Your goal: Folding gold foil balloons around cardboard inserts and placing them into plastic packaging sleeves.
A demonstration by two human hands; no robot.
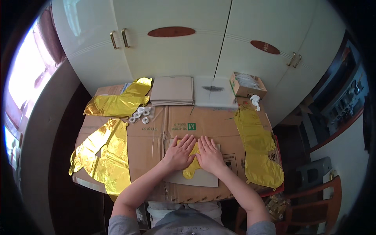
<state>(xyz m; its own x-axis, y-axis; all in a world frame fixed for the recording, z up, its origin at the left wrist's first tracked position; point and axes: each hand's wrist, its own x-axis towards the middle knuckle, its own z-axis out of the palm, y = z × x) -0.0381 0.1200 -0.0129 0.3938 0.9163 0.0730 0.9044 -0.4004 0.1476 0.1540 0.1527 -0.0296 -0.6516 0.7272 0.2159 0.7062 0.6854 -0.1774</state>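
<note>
A folded piece of yellow foil (189, 172) lies on a grey cardboard sheet (201, 180) near the table's front edge. My left hand (179, 154) rests flat over its left part, fingers stretched forward. Beside it, my right hand (210, 156) presses flat on the right part, its fingers also extended. The two thumbs nearly meet, and much of the foil is hidden beneath my palms. Shiny gold foil balloons lie flat around: one large balloon (111, 149) at left, another balloon (117, 103) at far left, and a long balloon (256, 145) at right.
Small white ribbon-like rolls (145, 120) sit by the far-left balloon. At the back are stacked grey boards (172, 90), a whitish plastic pack (215, 96), an open box (250, 92) of clear packets and a crumpled tissue (255, 102). A wooden chair (331, 199) stands at right.
</note>
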